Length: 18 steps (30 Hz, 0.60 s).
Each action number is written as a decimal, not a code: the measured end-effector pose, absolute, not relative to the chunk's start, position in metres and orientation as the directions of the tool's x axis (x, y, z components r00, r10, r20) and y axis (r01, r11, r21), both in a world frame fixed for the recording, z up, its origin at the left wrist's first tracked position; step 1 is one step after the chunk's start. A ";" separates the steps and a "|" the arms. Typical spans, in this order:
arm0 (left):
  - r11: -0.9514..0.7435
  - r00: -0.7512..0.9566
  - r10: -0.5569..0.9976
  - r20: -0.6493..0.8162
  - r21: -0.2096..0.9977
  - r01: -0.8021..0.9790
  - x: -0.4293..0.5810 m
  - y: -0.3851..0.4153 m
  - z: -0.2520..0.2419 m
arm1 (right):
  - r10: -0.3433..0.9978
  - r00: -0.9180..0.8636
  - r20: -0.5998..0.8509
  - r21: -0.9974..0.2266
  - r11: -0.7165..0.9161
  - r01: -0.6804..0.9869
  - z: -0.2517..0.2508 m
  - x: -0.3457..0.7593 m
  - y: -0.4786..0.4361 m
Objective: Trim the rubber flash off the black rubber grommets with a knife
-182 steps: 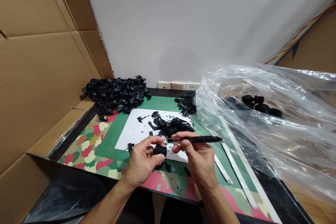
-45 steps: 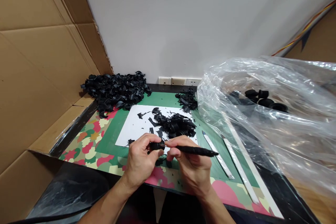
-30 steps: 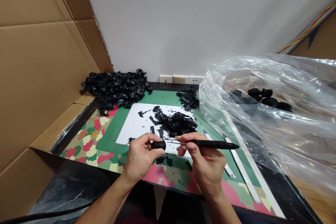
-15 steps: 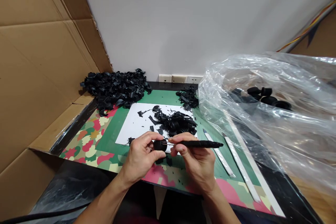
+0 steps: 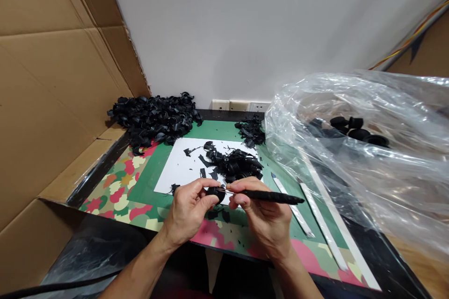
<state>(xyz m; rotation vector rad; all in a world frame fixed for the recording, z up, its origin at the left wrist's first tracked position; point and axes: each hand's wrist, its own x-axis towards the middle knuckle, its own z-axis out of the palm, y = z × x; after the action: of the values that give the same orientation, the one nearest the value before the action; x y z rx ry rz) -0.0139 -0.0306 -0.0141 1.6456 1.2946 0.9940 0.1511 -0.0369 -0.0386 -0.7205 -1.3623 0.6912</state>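
Observation:
Between the thumb and fingers of my left hand [image 5: 187, 210] is a small round black rubber part [image 5: 214, 193]. My right hand [image 5: 264, 215] is closed around a slim tool with a black-wrapped handle [image 5: 273, 196]. Its thin metal end reaches left to the rubber part and appears to touch it; the exact tip is hard to make out. Just beyond my hands, a heap of black rubber scraps [image 5: 238, 166] lies on a white sheet [image 5: 168, 168]. Some bits of scrap are below the held part on the green mat [image 5: 150, 191].
A large pile of black scraps [image 5: 154, 119] stands back left, a smaller one [image 5: 250, 131] at the back. Two white strip-like tools [image 5: 324, 226] lie on the right. A clear plastic bag [image 5: 351, 173] holds several black rubber parts [image 5: 358, 133]. Cardboard [image 5: 63, 79] borders the left.
The tool's handle has swung slightly down and to the right, with my right hand tilting along. The rubber part has turned a little in my left fingers.

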 end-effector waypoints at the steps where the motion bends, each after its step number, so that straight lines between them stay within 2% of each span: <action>1: -0.172 0.167 0.979 0.119 0.922 0.347 -0.014 -0.030 -0.015 | 0.780 0.081 0.621 -0.782 0.623 0.001 -0.037 0.151 -0.037; 6: -0.207 0.143 0.975 0.168 0.922 0.328 -0.011 -0.030 -0.015 | 0.699 0.077 0.711 -0.702 0.698 0.144 -0.033 0.148 -0.042; 9: -0.170 0.128 0.982 0.136 0.935 0.312 -0.011 -0.031 -0.015 | 0.656 0.109 0.747 -0.658 0.703 0.270 -0.035 0.148 -0.043; 11: -0.129 0.115 0.988 0.098 0.944 0.304 -0.012 -0.031 -0.016 | 0.650 0.189 0.736 -0.673 0.671 0.312 -0.038 0.150 -0.043; 15: -0.071 0.094 0.995 0.044 0.949 0.306 -0.014 -0.031 -0.018 | 0.745 0.328 0.581 -0.809 0.571 0.138 -0.040 0.155 -0.042; 18: -0.048 0.102 0.995 0.019 0.955 0.293 -0.014 -0.030 -0.018 | 0.888 0.270 0.372 -0.918 0.395 -0.035 -0.035 0.156 -0.042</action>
<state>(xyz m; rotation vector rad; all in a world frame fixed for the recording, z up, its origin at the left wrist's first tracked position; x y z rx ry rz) -0.0136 -0.0301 -0.0177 1.4970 1.3322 1.0027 0.1560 -0.0421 -0.0349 -0.9673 -1.1186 0.7745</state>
